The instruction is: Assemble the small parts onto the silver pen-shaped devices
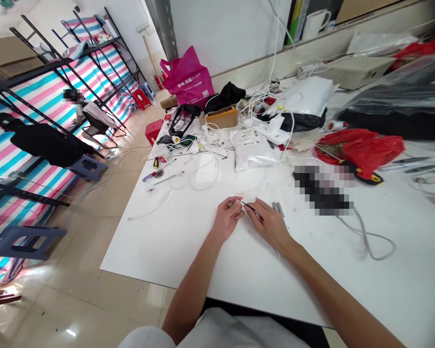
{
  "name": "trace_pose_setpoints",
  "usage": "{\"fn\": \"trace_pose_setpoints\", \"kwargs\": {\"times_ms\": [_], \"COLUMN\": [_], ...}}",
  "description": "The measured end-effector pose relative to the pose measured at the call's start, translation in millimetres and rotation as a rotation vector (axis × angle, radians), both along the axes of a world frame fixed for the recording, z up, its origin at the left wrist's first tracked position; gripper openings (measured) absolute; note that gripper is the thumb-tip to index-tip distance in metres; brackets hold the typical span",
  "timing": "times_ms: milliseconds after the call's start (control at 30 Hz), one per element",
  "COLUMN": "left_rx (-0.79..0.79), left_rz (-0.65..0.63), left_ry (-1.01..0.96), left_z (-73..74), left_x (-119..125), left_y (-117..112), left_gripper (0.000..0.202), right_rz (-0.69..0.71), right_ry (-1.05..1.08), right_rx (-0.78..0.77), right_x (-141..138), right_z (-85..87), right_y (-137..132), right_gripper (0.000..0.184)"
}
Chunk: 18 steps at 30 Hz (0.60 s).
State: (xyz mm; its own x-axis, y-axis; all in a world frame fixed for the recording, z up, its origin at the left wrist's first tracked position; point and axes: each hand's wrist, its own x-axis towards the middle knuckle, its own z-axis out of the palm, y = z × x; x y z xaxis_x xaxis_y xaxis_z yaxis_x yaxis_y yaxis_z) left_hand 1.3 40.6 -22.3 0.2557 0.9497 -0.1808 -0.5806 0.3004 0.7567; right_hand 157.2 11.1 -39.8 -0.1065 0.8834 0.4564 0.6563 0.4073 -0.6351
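Observation:
Close together over the white table [159, 241], both of my hands are closed in pinches. My right hand [268, 222] grips a thin dark tool [249, 207] whose tip points left, toward my other hand. Fingertips of my left hand [228, 215] meet around something small, mostly covered by the fingers, at that tip. Which kind of tool it is, I cannot make out. Just beyond my right hand lie small grey metal-looking pieces [277, 209], partly hidden by it.
A white plastic parcel [252, 150], a power strip [268, 128] and tangled white cables lie farther back. Screwdrivers [155, 163] are at the left. A blurred black object [322, 193] with a grey cable and a red bag [369, 150] lie right. Two people sit beyond the table.

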Motion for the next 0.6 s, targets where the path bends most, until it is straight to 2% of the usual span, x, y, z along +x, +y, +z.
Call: {"fn": "trace_pose_setpoints", "kwargs": {"times_ms": [267, 600], "left_rx": [0.019, 0.051], "left_rz": [0.023, -0.034], "left_ry": [0.013, 0.133], "left_z": [-0.4, -3.9], "left_x": [-0.9, 2.4], "left_y": [1.7, -1.0], "left_gripper": [0.033, 0.032], "right_rz": [-0.008, -0.006], "right_ry": [0.007, 0.018], "right_rx": [0.004, -0.025], "right_x": [-0.5, 0.3], "right_z": [-5.6, -2.7], "right_y": [-0.2, -1.3], "right_gripper": [0.029, 0.026]}}
